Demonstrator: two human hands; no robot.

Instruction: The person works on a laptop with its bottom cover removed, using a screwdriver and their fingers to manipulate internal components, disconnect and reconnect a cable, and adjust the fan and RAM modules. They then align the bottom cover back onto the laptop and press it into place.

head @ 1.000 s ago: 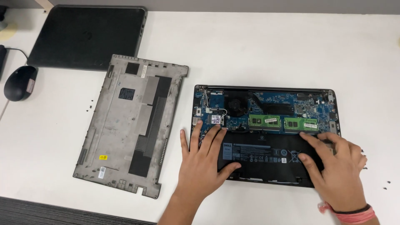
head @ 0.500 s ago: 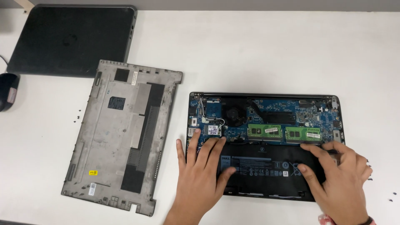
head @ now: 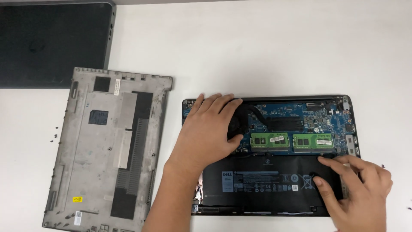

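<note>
An opened laptop (head: pixel 343 103) lies bottom-up on the white table, showing a blue circuit board, two green memory sticks (head: pixel 292 141) and a long black battery (head: pixel 266 182). My left hand (head: pixel 208 133) lies flat, fingers apart, over the board's upper left part, near the fan. My right hand (head: pixel 358 189) presses its fingers on the right end of the battery, thumb on its surface. Neither hand grips anything.
The removed grey bottom cover (head: pixel 107 146) lies inside-up to the left of the laptop. A closed dark laptop (head: pixel 51 43) sits at the back left. Small screws (head: pixel 53 133) are scattered left of the cover, and another (head: pixel 383 166) by the laptop's right edge.
My left hand has slid from the battery's left end up onto the board's upper left. The right hand stays at the battery's right end. The view has come closer.
</note>
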